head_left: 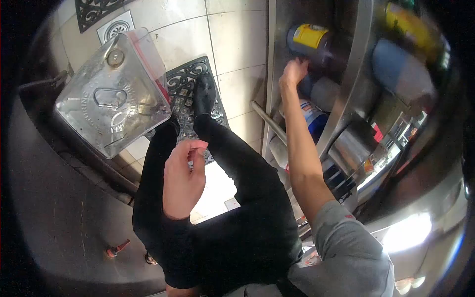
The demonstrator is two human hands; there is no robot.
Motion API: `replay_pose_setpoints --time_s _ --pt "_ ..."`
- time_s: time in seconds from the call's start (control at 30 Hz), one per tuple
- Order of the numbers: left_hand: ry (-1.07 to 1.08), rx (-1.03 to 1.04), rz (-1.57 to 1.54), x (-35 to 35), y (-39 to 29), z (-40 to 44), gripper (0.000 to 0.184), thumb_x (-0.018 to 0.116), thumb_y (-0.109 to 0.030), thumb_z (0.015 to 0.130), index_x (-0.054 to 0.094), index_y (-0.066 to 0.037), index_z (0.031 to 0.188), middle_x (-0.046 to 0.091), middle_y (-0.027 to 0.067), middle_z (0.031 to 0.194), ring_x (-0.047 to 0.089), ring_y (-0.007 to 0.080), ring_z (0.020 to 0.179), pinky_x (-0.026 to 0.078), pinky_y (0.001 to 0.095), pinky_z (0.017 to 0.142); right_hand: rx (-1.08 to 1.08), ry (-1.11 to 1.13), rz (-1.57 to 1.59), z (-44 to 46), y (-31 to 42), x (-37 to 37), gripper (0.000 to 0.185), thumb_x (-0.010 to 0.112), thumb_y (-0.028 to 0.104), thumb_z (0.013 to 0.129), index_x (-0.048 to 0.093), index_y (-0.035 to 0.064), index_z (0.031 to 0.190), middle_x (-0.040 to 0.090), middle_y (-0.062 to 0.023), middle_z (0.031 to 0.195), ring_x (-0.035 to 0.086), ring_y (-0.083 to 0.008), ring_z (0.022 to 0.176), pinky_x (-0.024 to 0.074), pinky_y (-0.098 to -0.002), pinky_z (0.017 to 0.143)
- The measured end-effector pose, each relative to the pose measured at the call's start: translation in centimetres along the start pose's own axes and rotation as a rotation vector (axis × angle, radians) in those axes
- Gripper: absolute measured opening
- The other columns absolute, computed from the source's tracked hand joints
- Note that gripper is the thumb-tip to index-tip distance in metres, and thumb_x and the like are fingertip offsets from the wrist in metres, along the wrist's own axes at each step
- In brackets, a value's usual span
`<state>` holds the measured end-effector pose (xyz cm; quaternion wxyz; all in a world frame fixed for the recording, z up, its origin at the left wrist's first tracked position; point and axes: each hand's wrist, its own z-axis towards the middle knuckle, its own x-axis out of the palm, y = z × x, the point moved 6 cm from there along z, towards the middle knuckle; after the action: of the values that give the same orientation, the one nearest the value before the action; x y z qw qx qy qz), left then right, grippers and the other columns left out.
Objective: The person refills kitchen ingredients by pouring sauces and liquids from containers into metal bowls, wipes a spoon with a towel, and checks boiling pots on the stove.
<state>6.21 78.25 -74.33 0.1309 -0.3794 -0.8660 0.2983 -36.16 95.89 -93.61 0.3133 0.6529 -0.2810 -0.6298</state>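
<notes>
My left hand (184,179) is raised above my lap, its fingers curled into a pinch. At the fingertips shows a small pink patch (199,144), too small to make out as a held piece or part of a finger. My right arm stretches out to a metal shelf, and my right hand (294,73) is beside a bottle with a yellow label (310,35). Its fingers are partly hidden, so I cannot tell whether they grip anything. Below that hand is a container with a blue and white label (312,118).
A large square metal tin (114,99) with a folded handle stands on the left. Under my feet lies a black patterned mat (185,74) on tiles. A floor drain (116,28) is behind the tin. Shelf uprights (349,74) and a steel pot (354,146) are on the right.
</notes>
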Motion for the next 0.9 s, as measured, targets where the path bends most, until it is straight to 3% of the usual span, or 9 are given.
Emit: replay_pose_setpoints --time_s 0.1,0.2,0.27,0.37,0.47,0.7,0.83,0.87,0.9 --pt "0.0 0.046 0.078 1.1 -0.6 0.2 0.011 0.057 -0.002 0.092 0.063 0.0 0.101 0.066 0.0185 0.094 0.066 0.0307 0.084 0.052 0.0363 0.077 -0.13 0.121 0.089 0.4 1.7 -0.5 0.047 0.05 -0.002 0.082 0.049 -0.0037 0.129 0.059 -0.0177 0.126 0.061 -0.0291 0.107 0.0468 -0.0344 0.089" --pt "0.023 0.079 0.142 2.2 -1.7 0.5 0.011 0.057 -0.001 0.092 0.064 -0.001 0.1 0.066 0.0187 0.095 0.067 0.033 0.086 0.052 0.0374 0.078 -0.427 -0.064 -0.364 0.7 3.4 -5.7 0.056 0.048 0.0 0.084 0.044 -0.0068 0.14 0.052 -0.0249 0.138 0.06 -0.0347 0.117 0.0464 -0.0367 0.1" --pt "0.07 0.058 0.127 3.3 -1.6 0.5 0.011 0.057 -0.001 0.091 0.064 -0.001 0.1 0.066 0.0186 0.095 0.066 0.0341 0.086 0.052 0.0382 0.078 -0.15 -0.276 -0.545 2.0 0.3 -11.2 0.056 0.05 0.004 0.085 0.044 -0.0069 0.139 0.052 -0.0252 0.138 0.059 -0.0353 0.118 0.0458 -0.0374 0.1" --pt "0.092 0.033 0.144 4.3 -1.5 0.6 0.011 0.057 -0.002 0.092 0.064 -0.001 0.1 0.066 0.0185 0.093 0.066 0.034 0.087 0.052 0.0386 0.077 0.403 -0.352 -0.508 3.9 -5.9 -17.6 0.056 0.052 0.01 0.086 0.045 -0.007 0.139 0.051 -0.0258 0.139 0.057 -0.0362 0.12 0.045 -0.0384 0.102" --pt "0.126 0.062 0.263 5.2 -1.3 0.7 0.012 0.057 -0.003 0.093 0.064 0.001 0.103 0.066 0.0163 0.091 0.065 0.0255 0.082 0.051 0.0341 0.076 0.593 -0.384 -0.42 4.4 -8.2 -19.1 0.057 0.055 0.016 0.087 0.045 -0.0071 0.138 0.051 -0.0263 0.14 0.056 -0.0372 0.122 0.0442 -0.0394 0.103" --pt "0.147 0.157 0.273 6.9 -2.9 0.9 0.015 0.058 -0.003 0.094 0.063 0.001 0.108 0.067 0.0146 0.094 0.066 0.0222 0.081 0.051 0.0319 0.076 0.381 -0.388 -0.433 2.8 -6.6 -13.6 0.062 0.061 0.03 0.09 0.046 -0.0075 0.137 0.049 -0.0276 0.141 0.052 -0.0394 0.127 0.0422 -0.0417 0.106" --pt "0.204 0.166 0.309 7.2 -2.6 0.8 0.018 0.058 -0.002 0.094 0.062 0.001 0.111 0.067 0.0151 0.097 0.066 0.0231 0.082 0.052 0.0322 0.077 -0.251 -0.348 -0.589 -0.3 2.7 -8.4 0.068 0.064 0.039 0.091 0.046 -0.0084 0.137 0.048 -0.0286 0.142 0.05 -0.0399 0.13 0.0399 -0.0419 0.109" --pt "0.2 0.181 0.34 6.7 -2.6 0.9 0.018 0.058 -0.002 0.094 0.062 0.001 0.111 0.067 0.0152 0.097 0.067 0.0234 0.083 0.052 0.0323 0.078 0.123 -0.42 -0.887 -1.1 4.3 -9.4 0.068 0.062 0.038 0.092 0.044 -0.0079 0.139 0.048 -0.0297 0.141 0.049 -0.0405 0.131 0.0386 -0.0407 0.11" --pt "0.17 0.206 0.375 6.1 -2.8 1.4 0.019 0.057 -0.002 0.094 0.062 0.001 0.112 0.067 0.0153 0.097 0.067 0.0237 0.084 0.052 0.0325 0.078 0.241 -0.424 -0.936 -1.0 3.7 -10.0 0.067 0.062 0.038 0.092 0.045 -0.0075 0.139 0.048 -0.0296 0.141 0.049 -0.0403 0.13 0.0385 -0.0411 0.11"
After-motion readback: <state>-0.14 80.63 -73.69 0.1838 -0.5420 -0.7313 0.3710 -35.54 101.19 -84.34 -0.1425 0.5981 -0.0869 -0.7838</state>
